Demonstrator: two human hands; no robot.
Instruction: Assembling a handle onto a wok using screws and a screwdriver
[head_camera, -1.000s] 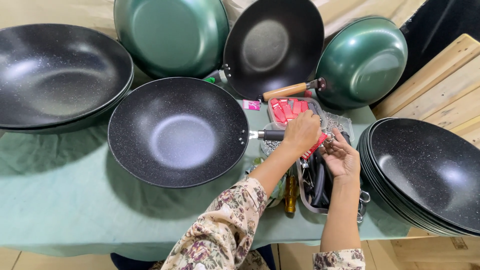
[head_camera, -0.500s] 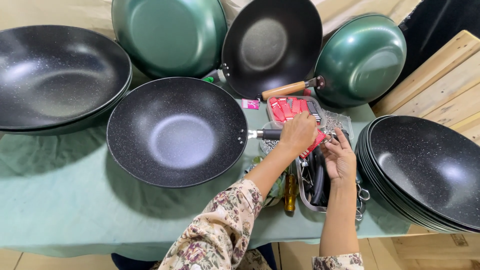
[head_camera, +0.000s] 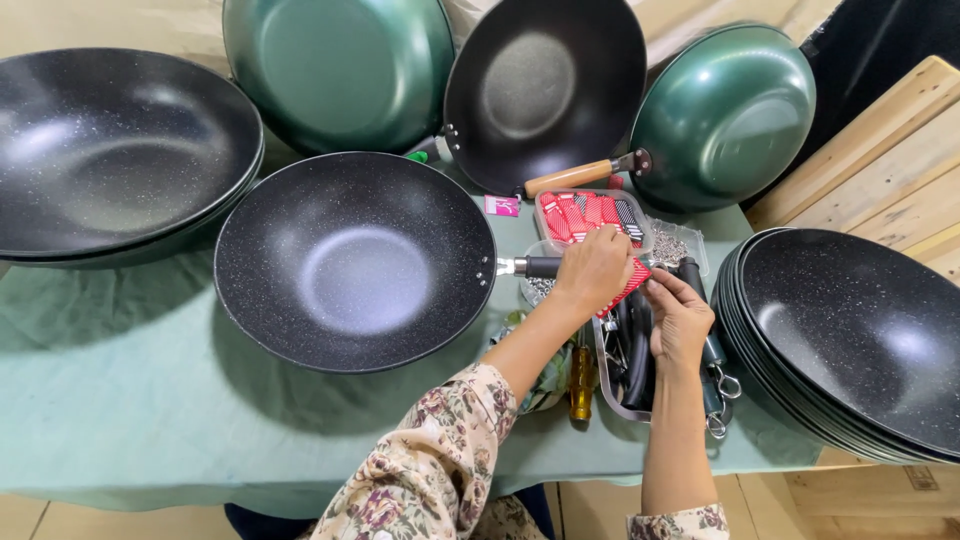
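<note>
A black speckled wok (head_camera: 355, 260) lies on the green tablecloth (head_camera: 120, 390), its metal handle stub (head_camera: 530, 266) pointing right. My left hand (head_camera: 592, 270) is closed around the end of that stub together with a red patterned piece (head_camera: 630, 280). My right hand (head_camera: 678, 318) pinches the other end of the same red piece just to the right. Under both hands sits a metal tray (head_camera: 612, 385) with black handles. A clear box of red patterned pieces (head_camera: 590, 217) stands just beyond my hands.
Stacked black woks sit at the far left (head_camera: 110, 160) and right (head_camera: 860, 340). Green woks (head_camera: 340, 70) (head_camera: 725, 115) and a black wok with a wooden handle (head_camera: 545, 90) lean at the back. Wooden planks (head_camera: 880, 150) stand at the right. A yellow-handled tool (head_camera: 581, 380) lies by the tray.
Both hands have stayed at the wok's handle stub with only slight shifts of the fingers on the red piece. The woks have not moved.
</note>
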